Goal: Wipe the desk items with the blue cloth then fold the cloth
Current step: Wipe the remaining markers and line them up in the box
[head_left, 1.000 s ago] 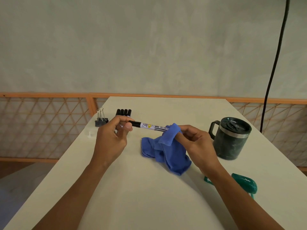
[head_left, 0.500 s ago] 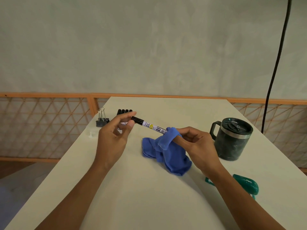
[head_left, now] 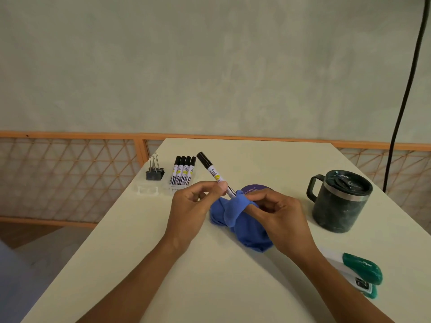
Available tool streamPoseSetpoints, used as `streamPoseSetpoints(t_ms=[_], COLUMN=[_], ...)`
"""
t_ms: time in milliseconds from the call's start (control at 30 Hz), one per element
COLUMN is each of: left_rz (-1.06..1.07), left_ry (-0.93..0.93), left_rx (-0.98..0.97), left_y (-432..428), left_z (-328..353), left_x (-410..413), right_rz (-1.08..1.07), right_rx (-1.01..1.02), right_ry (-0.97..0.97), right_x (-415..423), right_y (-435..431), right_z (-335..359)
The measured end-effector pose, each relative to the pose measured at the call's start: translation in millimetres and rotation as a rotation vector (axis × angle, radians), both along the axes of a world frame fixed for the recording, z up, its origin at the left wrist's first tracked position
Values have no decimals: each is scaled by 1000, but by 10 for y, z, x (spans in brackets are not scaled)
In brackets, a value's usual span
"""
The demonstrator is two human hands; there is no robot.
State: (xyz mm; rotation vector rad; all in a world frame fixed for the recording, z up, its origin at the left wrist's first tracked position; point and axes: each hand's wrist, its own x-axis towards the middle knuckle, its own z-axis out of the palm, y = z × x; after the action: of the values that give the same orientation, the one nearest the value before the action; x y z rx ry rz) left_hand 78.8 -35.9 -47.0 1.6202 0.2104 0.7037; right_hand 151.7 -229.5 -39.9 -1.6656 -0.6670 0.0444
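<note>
My left hand [head_left: 194, 207] pinches a black-capped white marker [head_left: 211, 171] near its lower end, and the cap points up and to the far left. My right hand [head_left: 278, 214] grips the blue cloth [head_left: 242, 226], with a fold of it wrapped over the fingertips and around the marker's lower tip. The rest of the cloth lies bunched on the white desk [head_left: 210, 276] under my right hand. Several more markers [head_left: 183, 173] lie side by side in a clear tray at the far left.
Black binder clips [head_left: 155, 172] sit in the clear tray left of the markers. A dark green lidded mug [head_left: 339, 201] stands at the right. A green tape dispenser [head_left: 361, 275] lies near the right edge. A purple round item [head_left: 253, 190] peeks out behind the cloth.
The marker has swung from nearly level to steeply tilted, cap end up and away. My left hand slid down the barrel toward the cloth-wrapped tip. My right hand stayed in place.
</note>
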Motion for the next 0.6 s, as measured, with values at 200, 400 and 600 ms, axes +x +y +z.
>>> streamPoseSetpoints(t_ms=[200,400,600], left_rz=[25,-98,-90], left_ry=[5,49,42], left_rx=[-56,276,402], left_y=[85,38,-11], left_z=[121,56,-14], left_x=[-24,-67,-65], right_rz=[-32,-110,-81], right_rx=[26,236,351], right_ry=[8,40,98], right_x=[48,119,200], right_y=[-54,-121,-145], right_z=[40,97,79])
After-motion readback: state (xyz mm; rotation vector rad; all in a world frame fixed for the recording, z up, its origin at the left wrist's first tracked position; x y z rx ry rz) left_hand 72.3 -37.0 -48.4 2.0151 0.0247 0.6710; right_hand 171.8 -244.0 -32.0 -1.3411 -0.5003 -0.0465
